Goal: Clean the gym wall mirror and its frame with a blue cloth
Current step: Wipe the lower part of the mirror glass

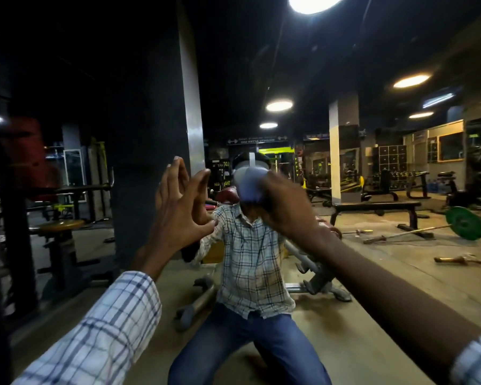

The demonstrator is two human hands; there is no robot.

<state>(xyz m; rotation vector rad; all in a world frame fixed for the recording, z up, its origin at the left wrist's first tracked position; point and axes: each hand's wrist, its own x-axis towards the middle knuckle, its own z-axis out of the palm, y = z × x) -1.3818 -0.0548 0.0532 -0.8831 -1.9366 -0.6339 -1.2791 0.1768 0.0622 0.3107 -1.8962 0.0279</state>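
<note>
You face the wall mirror (372,287) squarely, and its pale frame strip (191,107) runs upright through the upper middle of your view; take that strip as your marker. Your left hand (178,209) is raised just below the strip's visible lower end, open, fingers spread and straight, the fingertips (178,162) meeting their own reflection on the glass; the checked sleeve (100,323) of that arm comes up from the lower left. Your right hand (286,209) is to the right of the strip, at about the same height as the left, blurred; it grips the blue cloth (247,187), which bunches out on the side of the hand nearer the strip and lies against the glass; how the single fingers sit on it you cannot tell through the blur. Below the cloth and right of the strip the glass shows your reflection (250,259) in a checked shirt and blue jeans, knees spread wide. Farther right of the strip the reflected gym floor holds a dark flat bench (378,208) and, beyond it, a barbell lying with a green weight plate (464,223); round ceiling lamps (311,2) glow above. Left of the strip stands a dark column (147,162), with dim machines past it.
</note>
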